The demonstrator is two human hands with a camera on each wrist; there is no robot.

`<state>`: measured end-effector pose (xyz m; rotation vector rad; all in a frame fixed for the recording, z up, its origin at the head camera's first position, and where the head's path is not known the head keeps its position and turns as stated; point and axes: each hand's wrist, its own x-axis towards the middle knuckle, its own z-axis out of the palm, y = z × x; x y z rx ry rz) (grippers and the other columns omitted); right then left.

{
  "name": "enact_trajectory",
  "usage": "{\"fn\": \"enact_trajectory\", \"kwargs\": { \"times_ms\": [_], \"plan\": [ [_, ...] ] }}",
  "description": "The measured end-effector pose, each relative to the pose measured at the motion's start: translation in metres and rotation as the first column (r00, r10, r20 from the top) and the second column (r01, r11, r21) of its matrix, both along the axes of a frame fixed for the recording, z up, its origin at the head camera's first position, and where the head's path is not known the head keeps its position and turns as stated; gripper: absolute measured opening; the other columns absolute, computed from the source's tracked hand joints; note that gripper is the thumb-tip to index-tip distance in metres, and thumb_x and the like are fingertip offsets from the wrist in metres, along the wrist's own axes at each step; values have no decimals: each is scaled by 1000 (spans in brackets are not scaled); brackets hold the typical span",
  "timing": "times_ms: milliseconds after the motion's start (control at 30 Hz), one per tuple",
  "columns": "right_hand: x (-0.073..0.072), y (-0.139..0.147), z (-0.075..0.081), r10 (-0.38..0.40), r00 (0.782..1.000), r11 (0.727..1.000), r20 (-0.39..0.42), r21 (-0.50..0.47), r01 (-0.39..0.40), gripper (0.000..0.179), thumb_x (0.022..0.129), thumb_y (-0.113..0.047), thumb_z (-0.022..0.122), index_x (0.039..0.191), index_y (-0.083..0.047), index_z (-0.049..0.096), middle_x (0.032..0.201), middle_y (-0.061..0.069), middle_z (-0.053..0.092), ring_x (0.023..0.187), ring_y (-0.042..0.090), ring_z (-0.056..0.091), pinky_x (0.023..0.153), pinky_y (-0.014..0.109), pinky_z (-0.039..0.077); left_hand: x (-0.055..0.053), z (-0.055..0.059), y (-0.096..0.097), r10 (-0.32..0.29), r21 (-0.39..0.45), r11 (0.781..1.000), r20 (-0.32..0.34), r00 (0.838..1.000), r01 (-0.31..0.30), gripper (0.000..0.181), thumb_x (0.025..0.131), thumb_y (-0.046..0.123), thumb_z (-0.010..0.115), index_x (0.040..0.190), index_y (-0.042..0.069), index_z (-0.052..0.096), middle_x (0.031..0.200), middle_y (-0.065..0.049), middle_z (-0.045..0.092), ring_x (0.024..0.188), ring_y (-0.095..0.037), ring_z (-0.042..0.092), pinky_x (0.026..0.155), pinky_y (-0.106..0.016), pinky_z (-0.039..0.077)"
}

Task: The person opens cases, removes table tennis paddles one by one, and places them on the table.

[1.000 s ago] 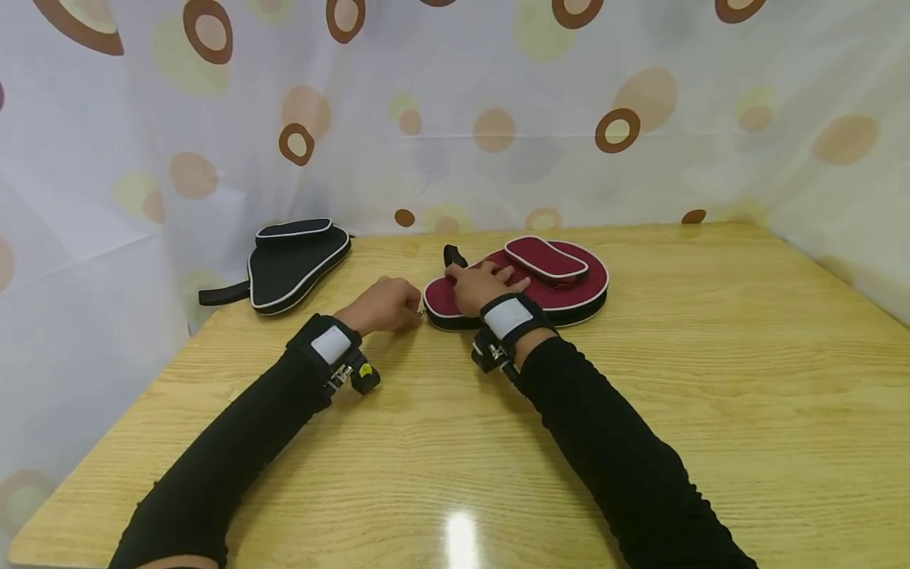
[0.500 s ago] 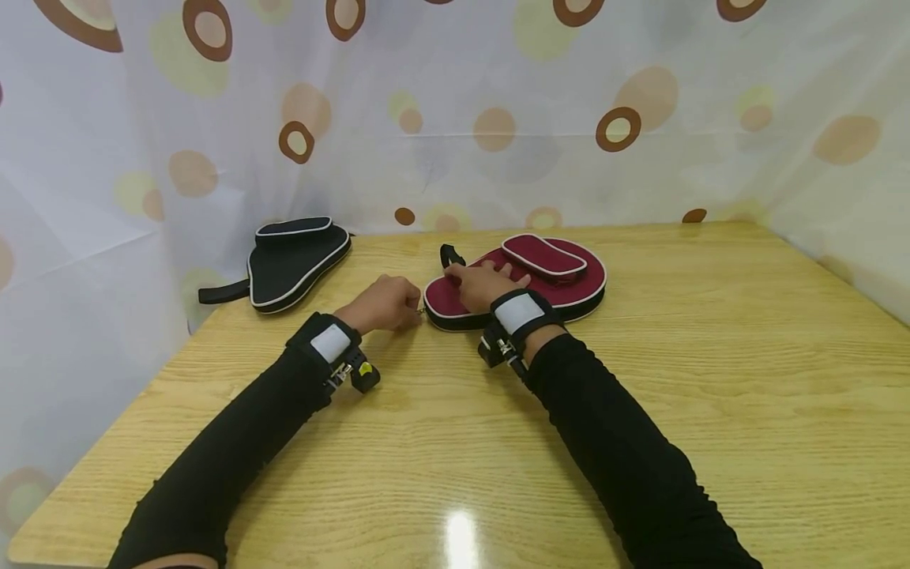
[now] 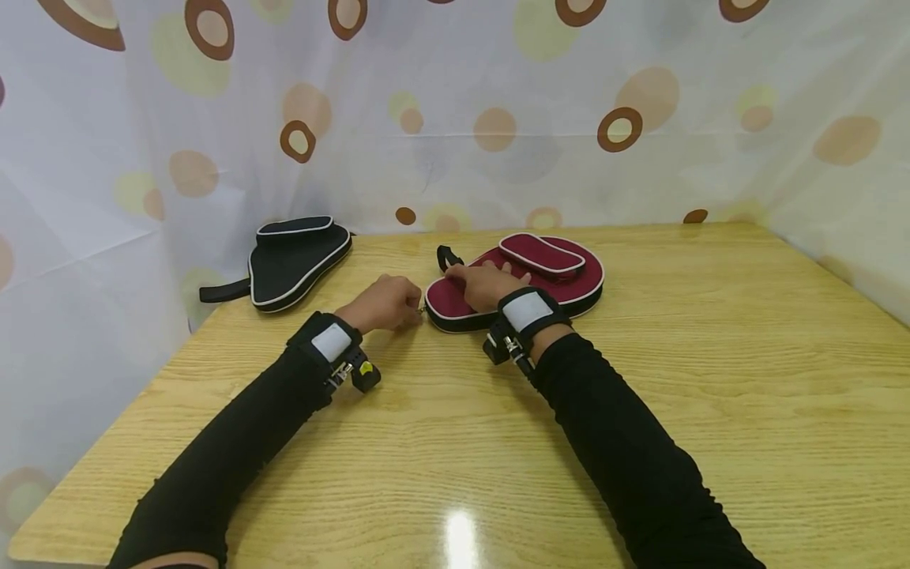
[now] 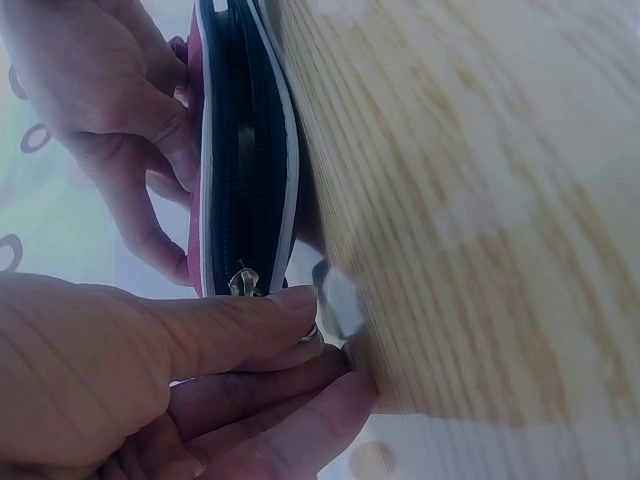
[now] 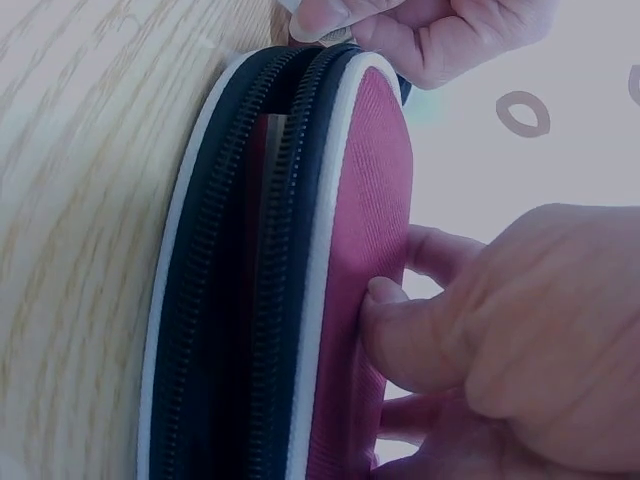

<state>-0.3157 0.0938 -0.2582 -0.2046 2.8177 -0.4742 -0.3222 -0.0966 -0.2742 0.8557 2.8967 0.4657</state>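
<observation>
A dark red paddle case [image 3: 444, 300] with white piping and a small pocket lies flat on the table. At its narrow end my left hand [image 3: 387, 304] pinches the zipper pull [image 4: 244, 282] between thumb and fingers. My right hand [image 3: 486, 286] rests on the red top of the case, fingers spread and thumb touching the fabric. Along the near side, the right wrist view shows the zipper teeth [image 5: 290, 160] parted. Inside the gap, the edge of a flat red and pale thing [image 5: 268, 180] is visible; the rest of it is hidden.
A black paddle case [image 3: 291, 269] with white piping lies at the back left, its strap [image 3: 224, 292] pointing left. Behind the wooden table [image 3: 426, 442] hangs a white curtain [image 3: 455, 174] with brown and yellow circles. The red case's black strap [image 3: 446, 257] sticks up at the back.
My right hand and wrist have shifted slightly right along the red case. The case has turned or slid a little to the left at its wide end. My left hand stays at the zipper pull.
</observation>
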Motion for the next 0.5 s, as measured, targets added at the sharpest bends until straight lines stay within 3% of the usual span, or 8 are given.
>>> {"fn": "enact_trajectory", "kwargs": {
  "times_ms": [500],
  "plan": [
    [1, 8, 3, 89, 996, 995, -17, 37, -89, 56, 107, -12, 31, 157, -36, 33, 163, 18, 25, 150, 49, 8, 111, 75, 8, -1, 0, 0, 3, -11, 1000, 9, 1000, -3, 20, 93, 8, 72, 76, 3, 62, 71, -1, 56, 66, -13, 52, 59, -23, 39]
  ]
}}
